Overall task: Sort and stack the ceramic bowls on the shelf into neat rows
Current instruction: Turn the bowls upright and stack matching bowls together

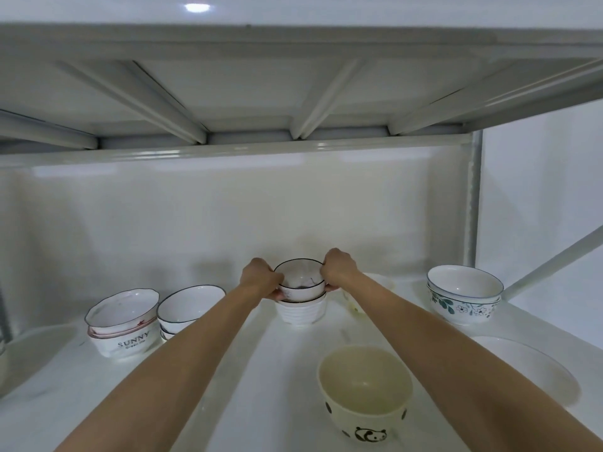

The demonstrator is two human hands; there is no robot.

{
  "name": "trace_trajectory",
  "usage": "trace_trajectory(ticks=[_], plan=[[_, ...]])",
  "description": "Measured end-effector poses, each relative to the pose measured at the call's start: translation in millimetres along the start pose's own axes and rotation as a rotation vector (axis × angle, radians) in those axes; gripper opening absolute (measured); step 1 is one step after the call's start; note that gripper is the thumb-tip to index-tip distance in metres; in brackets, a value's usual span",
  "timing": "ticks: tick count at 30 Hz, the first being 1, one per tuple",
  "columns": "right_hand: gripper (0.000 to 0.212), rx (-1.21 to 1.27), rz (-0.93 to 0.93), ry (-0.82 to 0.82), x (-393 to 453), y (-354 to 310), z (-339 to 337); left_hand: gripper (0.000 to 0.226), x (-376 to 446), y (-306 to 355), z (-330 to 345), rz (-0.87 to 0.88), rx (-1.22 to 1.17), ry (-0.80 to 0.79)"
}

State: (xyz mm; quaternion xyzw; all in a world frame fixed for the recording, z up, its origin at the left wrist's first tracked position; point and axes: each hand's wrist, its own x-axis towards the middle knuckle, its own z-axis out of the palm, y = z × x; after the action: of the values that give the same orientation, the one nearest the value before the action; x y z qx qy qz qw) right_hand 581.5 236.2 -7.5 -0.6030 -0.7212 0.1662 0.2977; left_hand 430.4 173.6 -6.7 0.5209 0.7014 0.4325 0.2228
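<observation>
Standing nearest on the white shelf surface (277, 386) is a cream ceramic bowl with a panda drawing and black dots (364, 391), upright and right of centre, between the person's two bare forearms. To its right, near the shelf edge, lies a shallow white plate (528, 367), and another pale plate (39, 347) lies at the near left. Farther back on the left stands a stack of white bowls whose bottom one reads SUNNY (122, 322), with a stack of white bowls with thin dark rims (189, 306) just beside it on the right. At the far right sits a stack of white bowls with a blue-green leaf and flower pattern (465, 293). In the far middle, a white ribbed ceramic bowl (301, 311) stands on the shelf, and a white bowl with a thin black rim and a dark inner mark (301, 278) sits in its mouth. The left hand (259, 277) grips this top bowl on its left side, fingers curled round the wall and under it; the right hand (339, 269) grips the right side the same way, thumb at the rim. Behind the right wrist a pale bowl (355, 303) is partly hidden. A glossy white wall (228, 210) backs the shelf, and the underside of an upper shelf with ribs (261, 93) spans overhead.
</observation>
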Motion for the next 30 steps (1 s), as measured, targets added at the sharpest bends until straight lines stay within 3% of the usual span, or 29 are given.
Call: trace_trajectory(ticks=[6,13,18,20,22,24,30], plan=[[0.025,-0.089,-0.003,-0.021,1,6,9,0.006,9,-9,3,0.012,0.094,-0.015],[0.025,-0.136,-0.035,-0.007,5,8,10,0.005,13,-11,5,0.039,0.158,-0.033],[0.022,-0.107,-0.061,0.032,2,10,-4,0.026,8,-7,2,0.217,0.343,0.08],[0.013,-0.066,-0.043,-0.01,-4,10,-13,0.018,-2,0,3,0.308,0.329,0.068],[0.011,-0.029,-0.015,-0.13,-15,9,-24,0.009,-17,6,7,0.361,0.284,-0.008],[0.016,-0.016,0.016,-0.289,-29,7,-36,0.016,-35,10,9,0.344,0.194,-0.16],[0.043,-0.001,0.029,-0.653,-74,26,-67,0.047,-78,12,8,0.168,0.226,-0.803]])
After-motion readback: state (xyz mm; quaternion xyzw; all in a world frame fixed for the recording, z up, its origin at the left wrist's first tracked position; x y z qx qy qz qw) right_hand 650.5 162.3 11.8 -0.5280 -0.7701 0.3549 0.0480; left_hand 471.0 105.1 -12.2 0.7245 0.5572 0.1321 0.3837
